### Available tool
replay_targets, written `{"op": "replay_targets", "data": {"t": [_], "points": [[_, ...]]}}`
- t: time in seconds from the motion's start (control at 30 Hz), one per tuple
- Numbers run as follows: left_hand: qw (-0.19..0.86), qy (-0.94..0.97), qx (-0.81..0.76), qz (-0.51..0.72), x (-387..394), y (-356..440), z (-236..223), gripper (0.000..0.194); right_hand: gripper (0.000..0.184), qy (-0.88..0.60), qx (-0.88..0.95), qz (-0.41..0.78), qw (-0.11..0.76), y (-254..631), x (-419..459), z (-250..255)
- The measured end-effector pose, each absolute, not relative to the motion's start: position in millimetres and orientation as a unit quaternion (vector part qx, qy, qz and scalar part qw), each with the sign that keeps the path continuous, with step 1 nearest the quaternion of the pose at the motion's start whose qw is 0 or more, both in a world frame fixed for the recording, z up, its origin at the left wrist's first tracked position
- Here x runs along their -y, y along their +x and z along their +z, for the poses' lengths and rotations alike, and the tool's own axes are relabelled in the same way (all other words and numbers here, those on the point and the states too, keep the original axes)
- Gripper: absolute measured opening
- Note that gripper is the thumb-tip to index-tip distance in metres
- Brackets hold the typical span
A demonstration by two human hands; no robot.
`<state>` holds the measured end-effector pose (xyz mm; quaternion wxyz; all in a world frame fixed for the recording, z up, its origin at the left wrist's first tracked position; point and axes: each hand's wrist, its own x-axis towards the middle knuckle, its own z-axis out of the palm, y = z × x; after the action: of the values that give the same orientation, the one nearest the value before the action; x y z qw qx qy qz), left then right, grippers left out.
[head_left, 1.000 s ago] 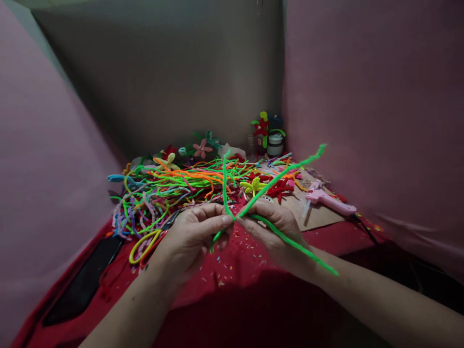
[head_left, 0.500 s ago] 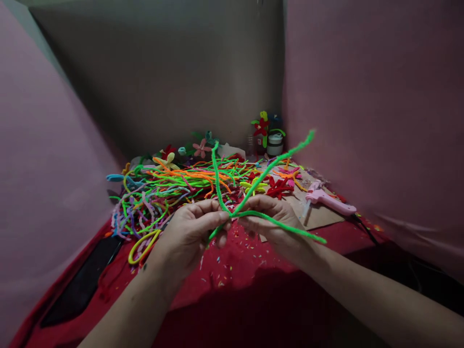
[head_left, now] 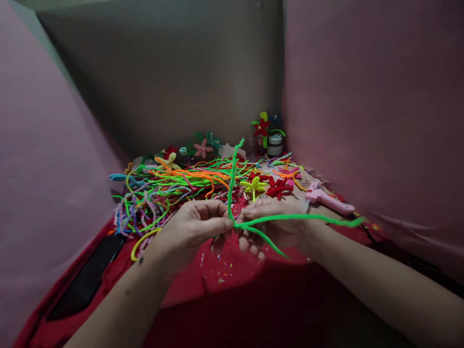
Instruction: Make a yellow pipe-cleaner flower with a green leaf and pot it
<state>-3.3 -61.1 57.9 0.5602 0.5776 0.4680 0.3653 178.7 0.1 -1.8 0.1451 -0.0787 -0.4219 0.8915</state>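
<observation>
Bright green pipe cleaners (head_left: 304, 217) cross and join at a small knot in front of me. One arm rises nearly upright, a long one runs to the right, and a shorter one slants down to the right. Beside the knot, my left hand (head_left: 199, 227) pinches them between thumb and forefinger. My right hand (head_left: 277, 224) is just behind the right-hand arms, its fingers loosely curled and apart, with no firm grip showing. Part of its palm is hidden by the green strands.
A heap of coloured pipe cleaners (head_left: 188, 176) spreads across the red cloth (head_left: 217, 299). Yellow (head_left: 254, 186) and red (head_left: 279, 187) pipe-cleaner flowers lie behind my right hand. A pink glue gun (head_left: 329, 199) rests at right, a black phone (head_left: 87, 278) at left. A lidded cup (head_left: 275, 144) stands at the back.
The green pipe cleaners have turned clockwise: the long arm swung down to point right, and the lower arm dropped. My right hand has loosened from the join, its fingers lower and more spread.
</observation>
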Motion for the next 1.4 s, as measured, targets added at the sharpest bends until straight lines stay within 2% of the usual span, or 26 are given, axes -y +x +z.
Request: {"op": "replay_targets", "data": {"t": [0.07,0.2,0.3,0.43,0.6,0.67,0.83,0.93,1.17,1.27,1.33,1.4], "points": [[0.542,0.599,-0.470,0.356,61,-4,58,0.008,0.026,-0.090,0.400,0.906,0.108,177,3,-1],[0.509,0.639,-0.479,0.321,62,-5,58,0.006,0.025,-0.127,0.427,0.884,0.140,175,13,7],[0.481,0.632,-0.496,0.350,64,-2,59,0.011,0.017,-0.164,0.454,0.854,0.193,172,19,13],[0.462,0.593,-0.509,0.419,68,4,56,0.012,0.015,-0.227,0.461,0.819,0.255,168,24,11],[0.454,0.584,-0.510,0.439,69,5,50,0.013,0.013,-0.252,0.561,0.687,0.386,165,34,14],[0.459,0.583,-0.498,0.449,69,3,49,0.014,0.012,-0.257,0.570,0.666,0.407,164,38,17],[0.501,0.585,-0.472,0.429,65,-1,50,0.011,0.019,-0.267,0.564,0.652,0.431,164,40,15],[0.516,0.584,-0.471,0.413,65,-3,51,0.010,0.016,-0.271,0.549,0.649,0.451,163,39,11],[0.543,0.601,-0.462,0.361,71,-10,54,0.011,0.016,-0.260,0.456,0.710,0.469,160,39,14],[0.458,0.652,-0.451,0.402,74,-11,49,0.014,0.018,-0.254,0.419,0.746,0.452,160,39,12],[0.318,0.707,-0.442,0.452,75,-9,45,0.016,0.016,-0.248,0.397,0.772,0.431,160,39,10],[0.168,0.761,-0.437,0.450,76,-6,42,0.017,0.015,-0.237,0.380,0.792,0.414,161,39,8]]}}
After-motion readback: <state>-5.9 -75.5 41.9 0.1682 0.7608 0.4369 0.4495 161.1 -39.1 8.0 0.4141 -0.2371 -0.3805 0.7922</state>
